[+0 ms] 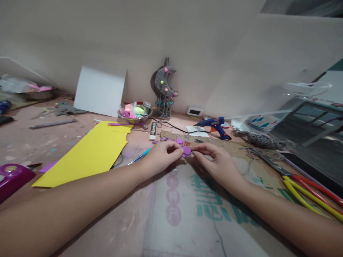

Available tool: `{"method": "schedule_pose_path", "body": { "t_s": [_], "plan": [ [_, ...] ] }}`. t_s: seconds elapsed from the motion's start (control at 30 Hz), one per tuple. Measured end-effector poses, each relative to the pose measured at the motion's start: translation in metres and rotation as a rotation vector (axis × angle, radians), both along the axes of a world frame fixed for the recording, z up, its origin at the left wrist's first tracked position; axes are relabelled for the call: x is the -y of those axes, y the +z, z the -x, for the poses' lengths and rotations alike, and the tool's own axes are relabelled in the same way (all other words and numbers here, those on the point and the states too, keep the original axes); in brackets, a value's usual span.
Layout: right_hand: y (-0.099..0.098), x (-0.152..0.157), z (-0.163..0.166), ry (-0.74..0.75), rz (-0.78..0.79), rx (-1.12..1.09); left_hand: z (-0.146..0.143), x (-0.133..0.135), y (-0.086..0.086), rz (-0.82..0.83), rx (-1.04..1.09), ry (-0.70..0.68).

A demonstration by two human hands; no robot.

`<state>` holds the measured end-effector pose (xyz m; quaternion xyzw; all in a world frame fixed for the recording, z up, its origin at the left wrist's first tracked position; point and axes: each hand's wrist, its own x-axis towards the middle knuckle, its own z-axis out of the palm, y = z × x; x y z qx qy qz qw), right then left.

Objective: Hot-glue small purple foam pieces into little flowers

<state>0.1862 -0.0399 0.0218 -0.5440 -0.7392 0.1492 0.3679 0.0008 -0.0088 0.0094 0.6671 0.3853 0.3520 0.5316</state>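
My left hand [160, 157] and my right hand [214, 160] meet over a sheet of cardboard [187, 207] with green print. Both pinch a small purple paper piece [186, 150] between thumb and fingers. The fingers of each hand are closed on it. A few more purple scraps [179, 141] lie just behind the hands. A blue pen [139, 156] lies on the table just left of my left hand.
A yellow paper sheet [88, 153] lies at the left. A metal bowl [134, 116] of coloured bits, a grey moon ornament [163, 89] and a blue glue gun [215, 125] stand behind. Yellow and red rods [311, 191] and grey string [254, 139] lie right. A magenta object [12, 178] sits far left.
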Motion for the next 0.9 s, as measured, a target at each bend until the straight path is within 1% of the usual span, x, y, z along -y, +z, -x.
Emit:
{"method": "schedule_pose_path", "body": {
  "t_s": [0.1, 0.2, 0.3, 0.43, 0.5, 0.6, 0.67, 0.73, 0.8, 0.9],
  "plan": [
    [-0.002, 0.0, -0.001, -0.018, -0.067, 0.007, 0.001, 0.001, -0.002, -0.049, -0.039, -0.008],
    [-0.003, 0.001, -0.002, 0.008, -0.122, 0.025, 0.001, 0.001, -0.006, -0.074, -0.075, -0.036],
    [-0.002, 0.001, -0.001, 0.046, -0.125, 0.03, 0.002, 0.0, -0.006, -0.066, -0.084, -0.047],
    [-0.001, -0.001, 0.0, 0.119, -0.055, -0.003, 0.001, 0.0, -0.004, -0.06, -0.067, -0.047],
    [-0.003, -0.002, 0.001, 0.156, 0.023, -0.099, 0.0, 0.0, -0.003, -0.049, -0.06, -0.037],
    [-0.007, -0.004, 0.001, 0.194, 0.173, -0.318, 0.0, -0.001, -0.001, -0.032, -0.051, -0.008],
    [-0.008, -0.006, 0.001, 0.174, 0.193, -0.362, 0.0, -0.002, -0.001, -0.011, -0.034, -0.007],
    [-0.006, -0.007, 0.0, 0.121, 0.142, -0.285, 0.0, -0.002, 0.0, 0.013, -0.009, -0.023],
    [-0.003, -0.007, 0.0, 0.08, 0.099, -0.163, 0.001, -0.002, 0.0, 0.023, 0.003, -0.035],
    [0.002, -0.004, -0.002, 0.062, 0.074, -0.035, 0.002, -0.002, 0.0, 0.007, -0.004, -0.025]
  ]
}}
